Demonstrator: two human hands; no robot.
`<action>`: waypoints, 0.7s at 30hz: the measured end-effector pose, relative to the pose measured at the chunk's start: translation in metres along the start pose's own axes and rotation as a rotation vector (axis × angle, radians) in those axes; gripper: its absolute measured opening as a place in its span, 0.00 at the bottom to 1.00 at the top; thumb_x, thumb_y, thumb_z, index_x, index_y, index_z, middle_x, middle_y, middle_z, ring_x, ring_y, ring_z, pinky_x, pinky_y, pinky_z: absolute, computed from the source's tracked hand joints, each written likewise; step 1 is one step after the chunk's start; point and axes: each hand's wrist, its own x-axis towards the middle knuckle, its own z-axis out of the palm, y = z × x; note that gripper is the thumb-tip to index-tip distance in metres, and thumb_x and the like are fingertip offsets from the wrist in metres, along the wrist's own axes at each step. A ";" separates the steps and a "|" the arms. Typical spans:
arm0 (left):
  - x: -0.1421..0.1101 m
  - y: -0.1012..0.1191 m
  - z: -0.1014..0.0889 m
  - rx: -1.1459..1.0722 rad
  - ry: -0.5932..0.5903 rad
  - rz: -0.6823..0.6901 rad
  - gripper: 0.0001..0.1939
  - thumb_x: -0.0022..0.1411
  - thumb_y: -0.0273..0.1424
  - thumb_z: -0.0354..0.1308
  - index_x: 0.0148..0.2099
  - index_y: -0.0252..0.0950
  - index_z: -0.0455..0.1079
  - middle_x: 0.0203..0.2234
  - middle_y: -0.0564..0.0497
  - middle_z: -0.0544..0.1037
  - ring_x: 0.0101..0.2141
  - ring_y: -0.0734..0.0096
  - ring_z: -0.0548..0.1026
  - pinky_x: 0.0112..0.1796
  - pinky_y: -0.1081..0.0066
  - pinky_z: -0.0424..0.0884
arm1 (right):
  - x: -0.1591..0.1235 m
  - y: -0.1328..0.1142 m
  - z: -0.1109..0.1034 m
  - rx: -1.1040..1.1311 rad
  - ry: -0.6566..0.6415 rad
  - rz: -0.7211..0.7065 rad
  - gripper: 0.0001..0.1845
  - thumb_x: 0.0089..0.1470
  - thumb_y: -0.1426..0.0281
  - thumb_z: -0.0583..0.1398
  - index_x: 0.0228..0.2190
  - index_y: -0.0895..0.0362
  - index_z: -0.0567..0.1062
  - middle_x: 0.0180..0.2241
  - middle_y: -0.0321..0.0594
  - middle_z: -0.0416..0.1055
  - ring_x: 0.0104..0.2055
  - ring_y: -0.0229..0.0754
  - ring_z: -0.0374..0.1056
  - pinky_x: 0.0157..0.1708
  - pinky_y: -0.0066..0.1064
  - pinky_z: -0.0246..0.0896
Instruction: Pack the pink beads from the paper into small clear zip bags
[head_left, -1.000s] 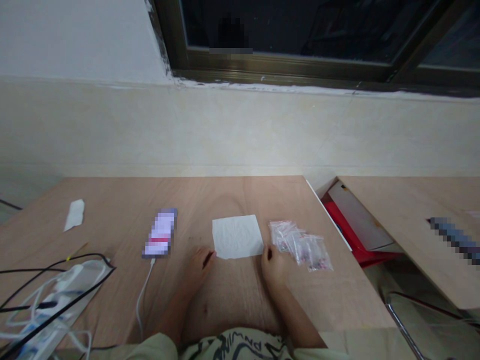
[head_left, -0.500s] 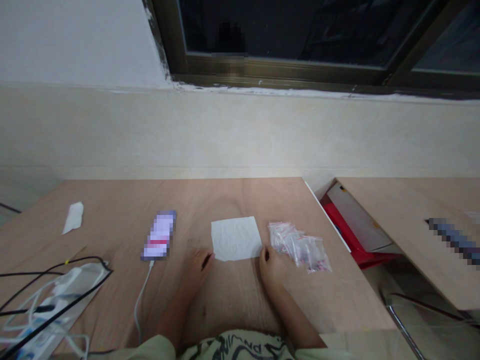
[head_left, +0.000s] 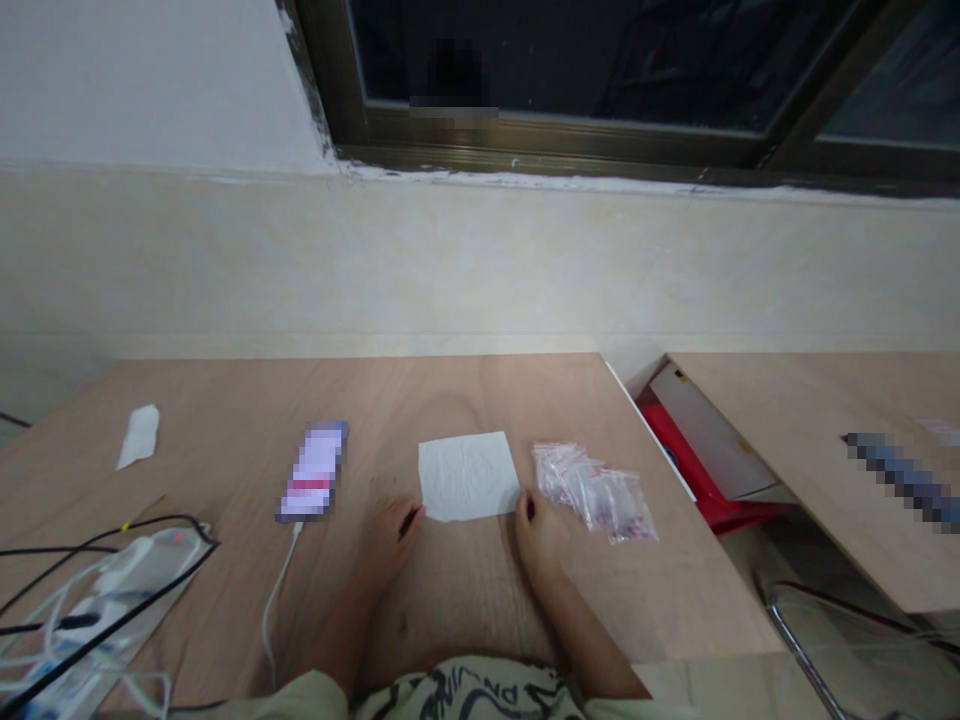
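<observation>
Two bare hands lie on a plywood surface (head_left: 450, 400), one at each lower corner of a square white paper sheet (head_left: 469, 477). The left hand (head_left: 386, 545) sits just beside the sheet's lower-left corner, its fingers (head_left: 397, 525) curled loosely, with a thin dark mark between them; I cannot tell whether that is a held item or a shadow. The right hand (head_left: 541, 535) sits at the lower-right corner, between the sheet and a cluster of small clear plastic bags (head_left: 596, 492), and its curled fingers (head_left: 531, 515) show a similar dark spot. A smartphone (head_left: 311, 470), its screen blurred, lies left of the sheet, with a white charging cable (head_left: 279, 590) trailing toward the person. Further left are a white paper scrap (head_left: 139, 437) and a power strip (head_left: 112, 600) tangled with black cables (head_left: 75, 570). A red object (head_left: 679, 450) shows in the gap right of the surface.
</observation>
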 end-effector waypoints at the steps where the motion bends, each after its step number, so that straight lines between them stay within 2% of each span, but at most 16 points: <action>1: 0.000 0.000 0.000 0.000 -0.004 -0.003 0.12 0.59 0.35 0.43 0.30 0.36 0.63 0.27 0.51 0.70 0.32 0.68 0.67 0.35 0.68 0.64 | 0.000 0.000 0.000 -0.008 0.000 -0.002 0.18 0.54 0.65 0.46 0.32 0.60 0.73 0.25 0.44 0.73 0.23 0.38 0.65 0.21 0.26 0.45; 14: -0.001 0.001 -0.001 -0.021 0.013 -0.026 0.12 0.58 0.35 0.43 0.31 0.37 0.64 0.27 0.51 0.71 0.32 0.68 0.68 0.35 0.67 0.65 | 0.001 -0.002 -0.004 -0.020 0.000 -0.012 0.20 0.54 0.65 0.45 0.31 0.60 0.74 0.24 0.45 0.73 0.24 0.39 0.65 0.21 0.26 0.45; 21: 0.000 0.001 -0.001 -0.030 -0.002 -0.015 0.11 0.58 0.36 0.43 0.30 0.37 0.64 0.27 0.51 0.71 0.32 0.67 0.68 0.35 0.67 0.65 | 0.001 -0.001 -0.002 0.005 -0.003 -0.004 0.20 0.54 0.65 0.45 0.33 0.60 0.73 0.24 0.45 0.73 0.23 0.38 0.65 0.21 0.26 0.45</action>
